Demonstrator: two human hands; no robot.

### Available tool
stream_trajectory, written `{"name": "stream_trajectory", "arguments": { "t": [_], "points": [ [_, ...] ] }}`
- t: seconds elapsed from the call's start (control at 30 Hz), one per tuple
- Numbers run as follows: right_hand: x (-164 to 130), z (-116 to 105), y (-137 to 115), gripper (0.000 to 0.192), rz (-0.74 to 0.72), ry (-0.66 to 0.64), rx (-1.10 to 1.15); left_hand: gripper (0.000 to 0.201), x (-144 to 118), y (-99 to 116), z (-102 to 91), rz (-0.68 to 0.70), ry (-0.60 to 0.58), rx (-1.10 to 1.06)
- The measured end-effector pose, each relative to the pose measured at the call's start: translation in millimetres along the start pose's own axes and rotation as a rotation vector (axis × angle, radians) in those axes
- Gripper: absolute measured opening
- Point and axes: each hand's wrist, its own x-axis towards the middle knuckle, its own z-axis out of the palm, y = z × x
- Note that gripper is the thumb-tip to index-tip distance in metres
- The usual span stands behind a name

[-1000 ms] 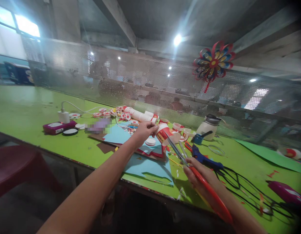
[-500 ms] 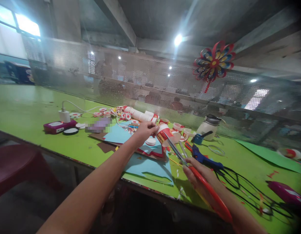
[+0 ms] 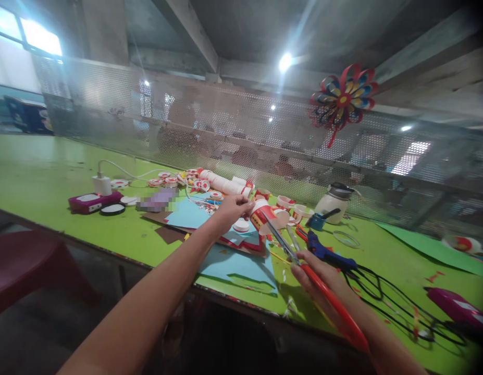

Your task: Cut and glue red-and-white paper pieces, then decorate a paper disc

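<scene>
Blue glue gun [image 3: 327, 253], white jar [image 3: 334, 203], purple box [image 3: 90, 201], paper pinwheel [image 3: 343, 100] on mesh

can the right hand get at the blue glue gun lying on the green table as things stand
Probably not freely: the right hand is shut on the red-handled scissors, though the blue glue gun lies just beyond it, uncovered.

Left hand [image 3: 230, 208] at base of red-and-white paper cup [image 3: 263, 215], above blue paper sheets [image 3: 233, 263] on green table [image 3: 49, 172]. Right hand [image 3: 317, 281] right of and nearer than left hand; red-handled scissors [image 3: 304, 263] reach to cup. Blue glue gun [image 3: 327, 253] just behind right hand. Magenta flat box [image 3: 93, 201] far left of left hand.
</scene>
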Motion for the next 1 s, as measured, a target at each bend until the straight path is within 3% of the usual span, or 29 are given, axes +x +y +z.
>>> {"name": "stream_trajectory", "arguments": {
  "t": [0.27, 0.6, 1.0],
  "points": [
    [-0.8, -0.3, -4.5, 0.035, 0.065, 0.004, 0.027, 0.018, 0.2, -0.6, 0.7, -0.025, 0.009, -0.016],
    [-1.7, 1.1, -3.4, 0.036, 0.035, 0.064, -0.065, 0.013, 0.4, 0.0, 0.4, -0.059, 0.008, -0.031],
    [2.9, 0.9, -5.8, 0.033, 0.03, 0.012, -0.012, 0.012, -0.2, -2.0, 2.7, -0.086, -0.01, -0.038]
  ]
}}
